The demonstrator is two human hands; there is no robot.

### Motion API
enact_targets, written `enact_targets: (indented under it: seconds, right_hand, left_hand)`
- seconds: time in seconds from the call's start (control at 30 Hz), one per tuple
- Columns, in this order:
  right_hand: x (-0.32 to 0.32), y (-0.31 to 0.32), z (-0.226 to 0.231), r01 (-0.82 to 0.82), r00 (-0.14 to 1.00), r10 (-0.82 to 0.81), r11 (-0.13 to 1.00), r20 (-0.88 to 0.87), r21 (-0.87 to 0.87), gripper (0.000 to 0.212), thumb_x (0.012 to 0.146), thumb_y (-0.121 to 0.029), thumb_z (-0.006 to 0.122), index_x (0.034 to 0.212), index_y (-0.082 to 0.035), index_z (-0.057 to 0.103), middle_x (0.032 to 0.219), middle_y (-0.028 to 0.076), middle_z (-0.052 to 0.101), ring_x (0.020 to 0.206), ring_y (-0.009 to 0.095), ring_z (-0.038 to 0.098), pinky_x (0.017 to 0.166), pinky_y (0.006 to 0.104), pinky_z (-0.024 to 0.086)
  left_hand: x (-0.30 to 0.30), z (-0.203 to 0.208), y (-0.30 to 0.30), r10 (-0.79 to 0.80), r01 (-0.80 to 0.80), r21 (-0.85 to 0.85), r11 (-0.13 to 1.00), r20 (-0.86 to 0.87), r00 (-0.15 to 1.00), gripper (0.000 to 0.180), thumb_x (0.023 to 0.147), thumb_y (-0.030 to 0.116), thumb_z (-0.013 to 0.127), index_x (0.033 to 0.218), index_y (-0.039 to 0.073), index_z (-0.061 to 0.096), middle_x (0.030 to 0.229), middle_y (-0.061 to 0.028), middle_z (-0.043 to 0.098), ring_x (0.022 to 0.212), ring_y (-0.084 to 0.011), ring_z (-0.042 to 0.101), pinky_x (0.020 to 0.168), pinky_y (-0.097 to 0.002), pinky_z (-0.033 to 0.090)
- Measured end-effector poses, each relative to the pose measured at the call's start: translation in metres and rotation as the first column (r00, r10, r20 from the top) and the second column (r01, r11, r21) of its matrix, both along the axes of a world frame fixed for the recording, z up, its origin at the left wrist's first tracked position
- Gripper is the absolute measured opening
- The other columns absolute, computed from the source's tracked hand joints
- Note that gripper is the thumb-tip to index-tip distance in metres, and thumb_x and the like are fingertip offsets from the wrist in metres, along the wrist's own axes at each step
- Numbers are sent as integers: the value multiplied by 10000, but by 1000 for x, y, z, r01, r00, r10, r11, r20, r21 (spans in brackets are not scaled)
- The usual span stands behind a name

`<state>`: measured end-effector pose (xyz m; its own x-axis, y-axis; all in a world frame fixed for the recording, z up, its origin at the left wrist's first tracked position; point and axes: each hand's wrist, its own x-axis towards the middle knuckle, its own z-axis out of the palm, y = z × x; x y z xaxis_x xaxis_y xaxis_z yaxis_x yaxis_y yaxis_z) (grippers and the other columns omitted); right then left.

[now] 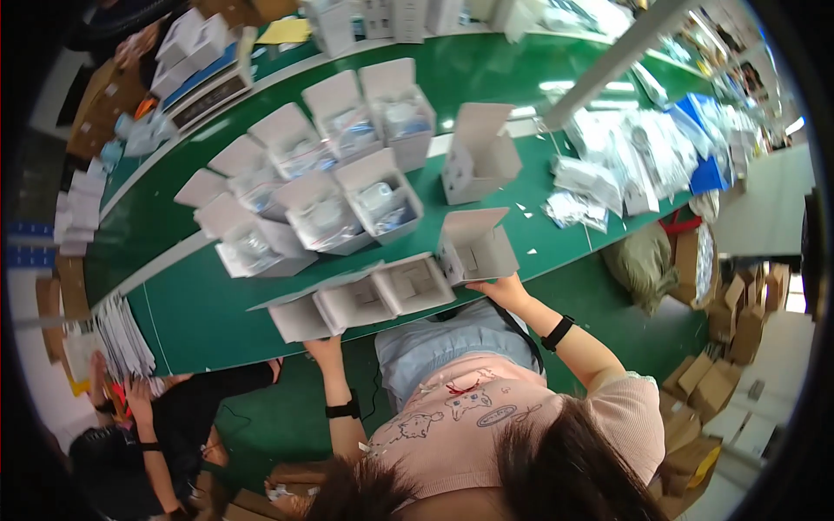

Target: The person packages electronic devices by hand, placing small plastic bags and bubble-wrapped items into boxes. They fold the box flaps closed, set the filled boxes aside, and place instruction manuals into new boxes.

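Along the near table edge stand three open, empty-looking white cardboard boxes, the leftmost box (304,321) against the middle one (354,304) and the third (415,286). Another open white box (478,253), its flap raised, stands at their right end. My left hand (324,347) grips the leftmost box low on its near side, with most of its fingers hidden by the box. My right hand (506,293) has its fingers on the lower near edge of the right-end box. Just beyond that box is one more open white box (480,165).
Several open white boxes (380,204) holding bagged parts stand beyond the row on the green table (200,304). Clear plastic bags (630,156) are piled at the right. A stack of flat white cartons (126,334) lies at the left, near another person (148,434). A pale post (608,69) rises behind.
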<state>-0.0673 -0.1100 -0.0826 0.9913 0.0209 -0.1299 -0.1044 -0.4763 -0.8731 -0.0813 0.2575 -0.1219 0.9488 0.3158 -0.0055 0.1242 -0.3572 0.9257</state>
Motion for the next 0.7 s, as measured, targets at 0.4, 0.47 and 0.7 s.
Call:
enact_targets:
  seconds: [0.4, 0.47, 0.7]
  right_hand:
    - [-2, -81, 60, -86, 929, 23, 984, 370, 156, 667, 639, -109, 730, 1212, -93, 390, 1248, 170, 395, 1132, 289, 418, 925, 381, 363]
    - [13, -94, 71, -456, 746, 316, 884, 586, 104, 783, 650, -90, 709, 1288, -106, 255, 1323, 203, 283, 1207, 355, 322, 984, 398, 297]
    - [91, -178, 128, -707, 646, 710, 695, 280, -129, 643, 687, -88, 665, 1250, -92, 355, 1334, 152, 314, 1234, 346, 294, 995, 397, 278]
  left_hand:
    - [3, 153, -215, -511, 389, 332, 859, 599, 617, 818, 633, 217, 731, 1243, 33, 217, 1124, -244, 398, 1044, -392, 412, 838, -460, 390]
    - [27, 185, -264, -667, 553, 396, 733, 255, 700, 992, 584, 232, 776, 1301, 40, 118, 1218, -260, 333, 1144, -394, 354, 908, -464, 356]
    - [42, 125, -330, -404, 423, 52, 905, 418, 814, 969, 577, 163, 774, 1296, 12, 142, 1206, -204, 365, 1099, -305, 422, 905, -385, 361]
